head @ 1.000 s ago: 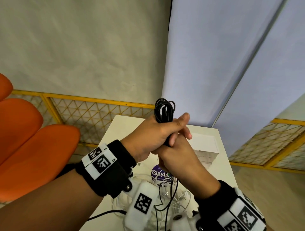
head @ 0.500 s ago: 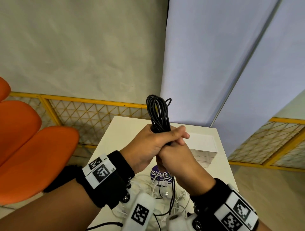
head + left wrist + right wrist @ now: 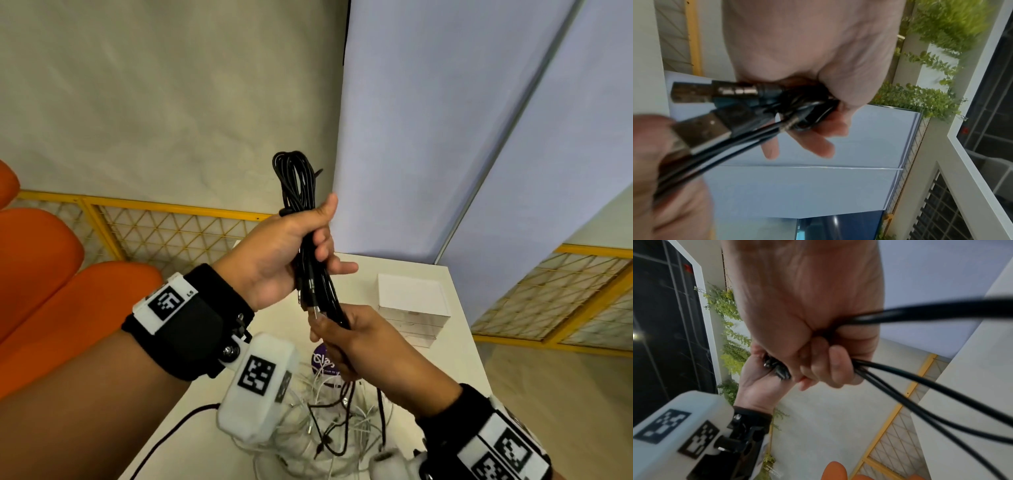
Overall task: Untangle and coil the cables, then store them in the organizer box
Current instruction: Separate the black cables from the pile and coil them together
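I hold a coiled black cable bundle (image 3: 297, 185) upright above the table. My left hand (image 3: 291, 246) grips its middle, thumb over the strands, two fingers sticking out. My right hand (image 3: 346, 339) grips the lower strands just below. Metal plugs (image 3: 698, 129) of the black cable (image 3: 801, 104) poke out between the hands in the left wrist view. In the right wrist view black strands (image 3: 931, 394) run out of my right fist (image 3: 818, 363). A white organizer box (image 3: 412, 303) sits on the table at the back right.
A tangle of white and thin black cables (image 3: 329, 421) lies on the white table (image 3: 459, 359) under my wrists, beside a purple round label (image 3: 323, 361). An orange chair (image 3: 61, 281) stands at the left. A yellow mesh fence (image 3: 164, 226) runs behind.
My hands have come apart: the right slid down the strands and the left rose, so more of the coil shows above and the plugs are exposed between them.
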`<state>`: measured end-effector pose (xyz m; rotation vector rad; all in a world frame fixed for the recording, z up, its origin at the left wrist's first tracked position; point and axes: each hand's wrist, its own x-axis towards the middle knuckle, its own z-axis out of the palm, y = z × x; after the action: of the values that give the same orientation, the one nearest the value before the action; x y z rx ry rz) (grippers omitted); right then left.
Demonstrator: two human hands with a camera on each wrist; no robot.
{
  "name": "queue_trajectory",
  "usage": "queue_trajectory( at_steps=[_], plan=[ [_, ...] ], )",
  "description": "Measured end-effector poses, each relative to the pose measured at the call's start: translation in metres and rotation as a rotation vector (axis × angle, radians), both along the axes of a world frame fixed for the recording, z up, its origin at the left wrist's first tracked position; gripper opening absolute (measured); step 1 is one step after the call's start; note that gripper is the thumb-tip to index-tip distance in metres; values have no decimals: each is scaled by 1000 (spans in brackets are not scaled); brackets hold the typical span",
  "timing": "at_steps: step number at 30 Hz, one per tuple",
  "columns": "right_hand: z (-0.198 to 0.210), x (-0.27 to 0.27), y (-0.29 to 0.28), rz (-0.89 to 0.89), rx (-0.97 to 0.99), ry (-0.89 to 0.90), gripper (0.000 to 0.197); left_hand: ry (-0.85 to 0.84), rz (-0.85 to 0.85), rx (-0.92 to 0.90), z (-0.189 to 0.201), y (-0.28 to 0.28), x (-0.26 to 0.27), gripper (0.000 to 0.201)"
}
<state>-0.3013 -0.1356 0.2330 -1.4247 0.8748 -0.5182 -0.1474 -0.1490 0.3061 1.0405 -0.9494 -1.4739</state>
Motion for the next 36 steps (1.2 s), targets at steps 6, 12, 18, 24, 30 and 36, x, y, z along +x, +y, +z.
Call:
queue_trajectory(
  at_steps=[6,12,18,24,30,36],
  plan=[
    [-1,-26,-5,103,-16,61,49,5,-28,50,1,-4,11,49],
    [3,-38,-8,137,20,109,44,-8,-79,59,-5,-6,4,49],
    [24,-25,-11,174,-67,22,36,-140,-151,40,-17,-2,-19,50],
    [22,-17,-13,124,-216,82,49,-204,-151,47,-12,-1,-17,49],
    [22,-34,-12,176,-278,228,49,-307,-176,26,-14,0,-13,49],
    [33,-58,-13,232,-320,400,51,-455,-240,-25,-13,2,-9,43]
  ],
)
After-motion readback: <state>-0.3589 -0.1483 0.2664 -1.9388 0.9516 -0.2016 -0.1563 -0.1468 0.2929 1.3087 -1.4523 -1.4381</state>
